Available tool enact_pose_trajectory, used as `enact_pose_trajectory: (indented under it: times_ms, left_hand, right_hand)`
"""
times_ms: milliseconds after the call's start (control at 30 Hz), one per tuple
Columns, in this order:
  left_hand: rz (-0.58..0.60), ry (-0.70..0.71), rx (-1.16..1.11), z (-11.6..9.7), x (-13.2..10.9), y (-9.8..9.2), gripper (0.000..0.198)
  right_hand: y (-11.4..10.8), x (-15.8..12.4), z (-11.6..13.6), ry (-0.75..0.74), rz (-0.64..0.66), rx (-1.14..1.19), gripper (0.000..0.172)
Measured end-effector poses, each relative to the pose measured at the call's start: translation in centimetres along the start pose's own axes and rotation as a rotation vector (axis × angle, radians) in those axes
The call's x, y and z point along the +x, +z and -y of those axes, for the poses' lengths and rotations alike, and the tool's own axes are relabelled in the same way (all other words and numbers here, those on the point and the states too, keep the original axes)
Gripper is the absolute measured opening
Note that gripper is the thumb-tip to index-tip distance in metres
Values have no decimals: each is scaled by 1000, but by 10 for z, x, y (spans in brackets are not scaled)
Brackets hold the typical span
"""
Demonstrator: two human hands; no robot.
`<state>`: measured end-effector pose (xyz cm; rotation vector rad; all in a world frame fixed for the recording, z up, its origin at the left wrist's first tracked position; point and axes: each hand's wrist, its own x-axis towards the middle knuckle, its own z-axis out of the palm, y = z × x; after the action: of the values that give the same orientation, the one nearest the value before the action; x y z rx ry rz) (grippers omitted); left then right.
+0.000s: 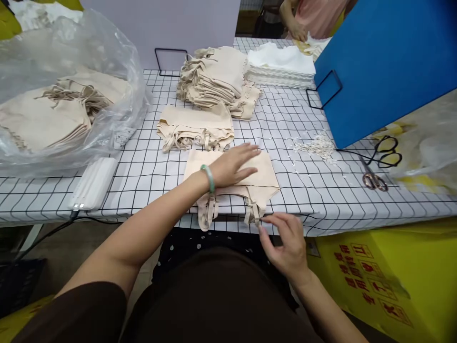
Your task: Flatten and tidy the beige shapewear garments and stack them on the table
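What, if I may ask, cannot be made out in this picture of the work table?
Head view, right hand: whether it grips the strap or only touches it; the contact is too small to tell.
Head view, garment: the left hand covers its middle.
Head view, plastic bag: glare blurs the clothes inside.
Head view, co-worker: cut off by the top edge.

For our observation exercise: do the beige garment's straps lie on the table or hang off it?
Hanging off. Both straps of the beige garment droop below the table edge, one by the right hand.
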<state>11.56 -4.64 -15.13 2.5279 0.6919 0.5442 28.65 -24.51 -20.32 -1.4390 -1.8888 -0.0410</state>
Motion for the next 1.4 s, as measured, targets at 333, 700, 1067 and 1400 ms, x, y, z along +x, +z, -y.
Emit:
enact_pose_trajectory:
  times_ms: [333, 700, 1067, 1400]
  left_hand:
    - [-202, -442, 27, -69, -198, 45, 21]
    - [-134, -647, -525, -62, -215, 44, 36]
    - [-162, -992, 106, 47, -100, -57, 38]
    - [102, -1094, 74, 56, -54, -69, 35]
  right_hand:
    - [76, 142, -6, -346, 592, -17, 50]
    - [123, 152, -15, -324, 709, 113, 57]
    - [44, 179, -76, 390, 200, -34, 32]
    - [34, 165, -93, 693, 584, -186, 52]
